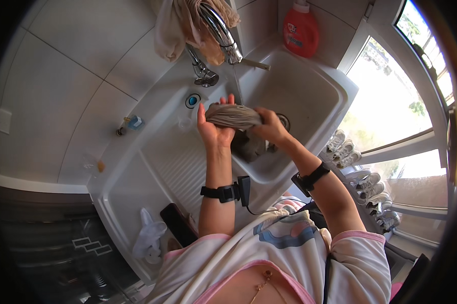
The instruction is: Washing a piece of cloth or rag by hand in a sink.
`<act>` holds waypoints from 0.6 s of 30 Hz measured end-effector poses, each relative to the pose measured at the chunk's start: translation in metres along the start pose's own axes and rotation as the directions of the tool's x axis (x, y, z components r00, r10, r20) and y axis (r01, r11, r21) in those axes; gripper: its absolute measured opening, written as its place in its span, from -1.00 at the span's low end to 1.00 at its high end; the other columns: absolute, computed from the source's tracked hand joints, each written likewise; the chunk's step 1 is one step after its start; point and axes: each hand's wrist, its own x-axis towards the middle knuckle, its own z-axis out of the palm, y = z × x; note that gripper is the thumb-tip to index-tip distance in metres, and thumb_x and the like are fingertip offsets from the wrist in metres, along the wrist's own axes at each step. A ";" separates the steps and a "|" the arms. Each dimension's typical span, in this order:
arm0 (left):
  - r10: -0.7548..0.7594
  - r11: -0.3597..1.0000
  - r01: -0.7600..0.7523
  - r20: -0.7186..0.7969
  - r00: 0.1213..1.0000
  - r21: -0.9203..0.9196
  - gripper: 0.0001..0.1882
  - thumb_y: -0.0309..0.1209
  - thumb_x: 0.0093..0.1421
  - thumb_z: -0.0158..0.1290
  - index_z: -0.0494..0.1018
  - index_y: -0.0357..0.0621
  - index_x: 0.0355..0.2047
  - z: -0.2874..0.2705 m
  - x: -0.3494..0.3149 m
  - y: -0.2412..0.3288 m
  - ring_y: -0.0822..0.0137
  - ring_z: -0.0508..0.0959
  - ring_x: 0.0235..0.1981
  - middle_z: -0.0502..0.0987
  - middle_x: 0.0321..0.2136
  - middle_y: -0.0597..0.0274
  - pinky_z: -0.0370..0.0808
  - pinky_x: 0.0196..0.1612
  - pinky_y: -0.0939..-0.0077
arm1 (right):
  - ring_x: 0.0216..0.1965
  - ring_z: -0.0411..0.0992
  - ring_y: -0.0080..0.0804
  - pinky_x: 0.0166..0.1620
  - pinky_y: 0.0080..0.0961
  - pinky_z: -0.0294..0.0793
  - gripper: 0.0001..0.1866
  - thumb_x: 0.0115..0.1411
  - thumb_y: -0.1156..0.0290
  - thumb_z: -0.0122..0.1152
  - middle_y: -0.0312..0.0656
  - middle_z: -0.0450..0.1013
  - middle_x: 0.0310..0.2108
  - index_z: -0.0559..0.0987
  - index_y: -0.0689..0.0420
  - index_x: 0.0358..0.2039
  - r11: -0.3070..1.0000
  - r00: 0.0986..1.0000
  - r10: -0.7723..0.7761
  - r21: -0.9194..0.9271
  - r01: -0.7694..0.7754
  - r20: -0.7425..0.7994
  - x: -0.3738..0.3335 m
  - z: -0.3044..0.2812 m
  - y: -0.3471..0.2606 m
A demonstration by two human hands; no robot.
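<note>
A person works a folded taupe cloth (233,116) over the basin (309,96) of a pale sink, directly at 6 o'clock from the chrome faucet (232,53). The left hand (216,134) lies palm up, fingers spread long beneath the bundle, bearing it without closing; the right hand (271,127), slightly blurred, is wrapped around the cloth's 3 o'clock end. The step in hand looks like hand-washing, probably rinsing or squeezing; the next move seems to call for the left fingers to close, so both hands can press or twist the fabric.

In the basin, at the bundle's 5 o'clock, sits a dark, wet-looking cloth (249,147) beside the partly hidden drain; how much water stands there cannot be told. At 1 o'clock stands a red bottle (301,33), its contents hidden. A crumpled white bag (149,235) lies at 7 o'clock, what it holds unclear, while ribbed washboard grooves (176,163) run at 8 o'clock.
</note>
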 end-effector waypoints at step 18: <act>-0.096 0.841 -0.040 0.221 0.970 0.540 -0.52 -0.04 0.21 -0.29 0.23 -0.07 0.00 -0.062 0.006 -0.048 0.23 0.30 -0.01 0.30 -0.02 0.19 0.21 0.06 0.34 | -0.29 0.30 0.02 -0.26 -0.20 0.35 -0.78 -0.10 0.28 0.08 0.00 0.32 -0.36 0.42 0.14 -0.48 0.912 0.892 0.018 -0.359 -0.200 -0.451 0.031 0.026 -0.019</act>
